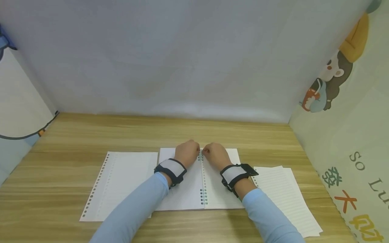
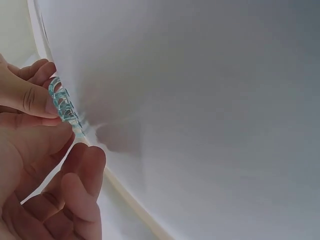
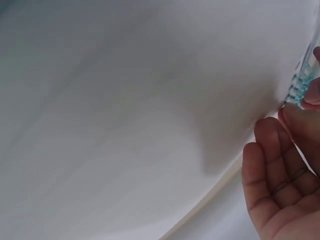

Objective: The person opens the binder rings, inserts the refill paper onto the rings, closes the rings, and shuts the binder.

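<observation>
A loose-leaf notebook (image 1: pixel 182 197) lies open on the table, its white pages spread to both sides. Teal plastic binder rings run down its middle, with an upper set (image 1: pixel 200 157) and a lower set (image 1: pixel 203 196). At the top end of the spine, my left hand (image 1: pixel 187 153) pinches the upper rings from the left with thumb and fingertips. My right hand (image 1: pixel 216 156) pinches the same rings from the right, close beside the left. The left wrist view shows the teal rings (image 2: pixel 64 102) between the two hands' fingertips; whether they are unclipped I cannot tell.
Left of the notebook lies a loose punched sheet or stack of paper (image 1: pixel 127 179), partly under my left sleeve. Lined loose sheets (image 1: pixel 279 192) lie at the right, partly behind my right forearm. A pale wall (image 1: pixel 182 67) rises behind the wooden table (image 1: pixel 121 131).
</observation>
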Demonstrator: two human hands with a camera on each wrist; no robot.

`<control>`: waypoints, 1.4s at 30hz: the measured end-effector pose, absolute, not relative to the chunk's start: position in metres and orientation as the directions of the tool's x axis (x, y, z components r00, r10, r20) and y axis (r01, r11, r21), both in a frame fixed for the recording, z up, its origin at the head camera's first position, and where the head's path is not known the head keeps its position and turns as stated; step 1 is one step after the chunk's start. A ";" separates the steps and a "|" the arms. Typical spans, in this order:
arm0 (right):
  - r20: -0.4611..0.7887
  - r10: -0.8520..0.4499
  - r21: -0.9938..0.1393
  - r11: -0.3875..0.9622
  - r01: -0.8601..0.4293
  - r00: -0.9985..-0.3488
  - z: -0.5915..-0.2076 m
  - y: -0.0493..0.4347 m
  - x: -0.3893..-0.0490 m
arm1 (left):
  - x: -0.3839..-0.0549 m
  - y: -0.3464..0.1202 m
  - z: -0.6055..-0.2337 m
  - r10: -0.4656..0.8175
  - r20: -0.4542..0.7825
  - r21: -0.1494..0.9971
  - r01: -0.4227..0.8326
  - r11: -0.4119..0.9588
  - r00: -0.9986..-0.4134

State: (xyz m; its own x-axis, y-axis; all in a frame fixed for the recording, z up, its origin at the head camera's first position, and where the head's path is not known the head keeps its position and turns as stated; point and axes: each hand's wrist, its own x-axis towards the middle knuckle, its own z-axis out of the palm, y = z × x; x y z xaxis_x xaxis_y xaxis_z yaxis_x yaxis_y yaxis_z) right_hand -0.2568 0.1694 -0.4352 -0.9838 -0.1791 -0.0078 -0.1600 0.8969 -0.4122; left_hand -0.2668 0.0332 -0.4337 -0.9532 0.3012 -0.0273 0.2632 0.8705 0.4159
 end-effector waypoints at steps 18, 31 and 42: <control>-0.015 -0.191 -0.349 0.921 -0.174 -0.982 -0.439 0.167 -0.257 | -0.266 0.035 -0.434 0.326 0.003 0.261 0.316 0.912 -0.945; 0.016 -0.211 -0.332 0.921 -0.204 -0.977 -0.438 0.167 -0.256 | -0.265 0.036 -0.434 0.324 -0.014 0.209 0.314 0.926 -0.946; 0.020 -0.226 -0.356 0.909 -0.218 -0.974 -0.439 0.170 -0.256 | -0.262 0.035 -0.432 0.319 -0.025 0.238 0.304 0.922 -0.948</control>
State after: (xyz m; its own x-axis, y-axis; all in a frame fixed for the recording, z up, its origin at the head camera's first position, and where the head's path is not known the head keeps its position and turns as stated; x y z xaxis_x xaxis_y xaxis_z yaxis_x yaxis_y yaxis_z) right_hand -0.2559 0.1703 -0.4393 -0.9740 -0.2256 0.0196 -0.2176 0.9087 -0.3562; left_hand -0.2617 0.0354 -0.4320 -0.9476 0.3185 -0.0253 0.3037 0.9224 0.2385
